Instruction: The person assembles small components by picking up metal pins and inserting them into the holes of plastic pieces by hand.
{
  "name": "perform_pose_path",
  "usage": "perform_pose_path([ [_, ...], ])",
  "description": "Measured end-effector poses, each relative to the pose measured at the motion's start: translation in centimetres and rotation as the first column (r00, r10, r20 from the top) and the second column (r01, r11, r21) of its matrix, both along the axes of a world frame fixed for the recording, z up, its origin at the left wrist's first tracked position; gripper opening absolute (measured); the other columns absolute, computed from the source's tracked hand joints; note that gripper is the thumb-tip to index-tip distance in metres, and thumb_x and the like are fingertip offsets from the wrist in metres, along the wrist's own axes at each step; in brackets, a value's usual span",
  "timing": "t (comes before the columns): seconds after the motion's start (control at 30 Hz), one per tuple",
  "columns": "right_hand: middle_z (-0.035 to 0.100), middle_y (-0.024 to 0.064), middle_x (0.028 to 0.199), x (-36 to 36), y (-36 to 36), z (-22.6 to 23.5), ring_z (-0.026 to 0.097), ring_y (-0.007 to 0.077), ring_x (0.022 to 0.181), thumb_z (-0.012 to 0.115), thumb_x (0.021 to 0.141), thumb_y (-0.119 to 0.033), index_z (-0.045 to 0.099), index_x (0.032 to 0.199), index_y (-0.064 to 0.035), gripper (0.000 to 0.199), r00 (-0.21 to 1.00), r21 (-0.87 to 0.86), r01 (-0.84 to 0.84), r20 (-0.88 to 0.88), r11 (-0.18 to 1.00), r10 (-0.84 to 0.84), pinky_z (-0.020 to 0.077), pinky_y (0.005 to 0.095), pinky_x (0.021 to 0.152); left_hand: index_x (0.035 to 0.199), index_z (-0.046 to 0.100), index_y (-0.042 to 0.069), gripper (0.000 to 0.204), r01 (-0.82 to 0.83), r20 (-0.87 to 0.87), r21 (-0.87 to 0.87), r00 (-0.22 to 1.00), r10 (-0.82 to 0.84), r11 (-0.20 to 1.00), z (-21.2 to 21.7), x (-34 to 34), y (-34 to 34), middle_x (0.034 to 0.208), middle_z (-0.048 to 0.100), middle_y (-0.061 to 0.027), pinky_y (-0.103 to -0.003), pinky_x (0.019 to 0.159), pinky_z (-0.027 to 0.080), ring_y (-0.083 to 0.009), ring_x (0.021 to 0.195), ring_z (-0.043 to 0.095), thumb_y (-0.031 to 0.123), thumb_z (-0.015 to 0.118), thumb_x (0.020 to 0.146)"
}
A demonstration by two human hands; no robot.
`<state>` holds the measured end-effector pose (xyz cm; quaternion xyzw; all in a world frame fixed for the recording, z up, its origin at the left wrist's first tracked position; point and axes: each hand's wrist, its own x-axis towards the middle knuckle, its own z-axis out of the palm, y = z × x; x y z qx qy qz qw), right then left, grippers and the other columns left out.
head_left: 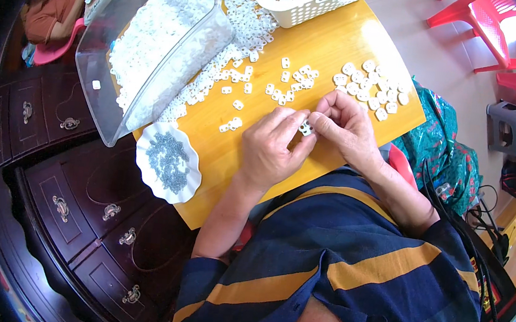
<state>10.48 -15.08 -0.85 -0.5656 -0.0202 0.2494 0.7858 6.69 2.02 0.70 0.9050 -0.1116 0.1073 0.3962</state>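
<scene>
Over the near part of the yellow table (337, 47), my two hands meet at a small white plastic piece with dark holes (306, 128). My left hand (274, 145) pinches that piece between thumb and fingers. My right hand (349, 129) is closed, its thumb and forefinger against the piece's right side; whatever else they pinch is too small to make out. Loose white two-holed pieces (282, 95) lie beyond my hands. To the right is a group of rounder white pieces (365, 81). A scalloped white plate (188, 193) at the left holds many small grey metal parts (168, 160).
A clear plastic bin (92, 105) heaped with white pieces lies tilted at the left. At the back stands a white perforated basket (297, 17). Dark drawers (89, 201) flank the table. Another person (55, 8) sits far left; a green patterned bag (440, 138) is at the right.
</scene>
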Motion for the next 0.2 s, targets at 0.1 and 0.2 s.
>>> perform_pose_path([
  [0.1, 0.062, -0.0021, 0.083, 0.01, -0.08, -0.30, 0.056, 0.0023, 0.073, 0.068, 0.095, -0.011, 0.059, 0.096, -0.0023, 0.013, 0.999, -0.001, -0.020, 0.030, 1.000, 0.020, 0.0465, 0.0191, 0.066, 0.101, 0.070, 0.000, 0.027, 0.027, 0.045, 0.015, 0.999, -0.027, 1.000, 0.15, 0.13, 0.16, 0.087, 0.067, -0.0113, -0.032, 0.061, 0.054, -0.0214, 0.068, 0.068, 0.002, 0.076, 0.074],
  [0.2, 0.063, -0.0024, 0.083, -0.04, -0.19, -0.27, 0.057, 0.0023, 0.075, 0.069, 0.095, -0.012, 0.059, 0.096, -0.0023, 0.014, 0.998, -0.013, -0.033, 0.051, 0.999, 0.034, 0.0466, 0.0184, 0.067, 0.100, 0.070, 0.001, 0.025, 0.046, 0.053, 0.041, 0.997, -0.048, 0.998, 0.23, 0.15, 0.26, 0.085, 0.067, -0.0112, -0.033, 0.062, 0.054, -0.0219, 0.069, 0.067, 0.002, 0.074, 0.075],
])
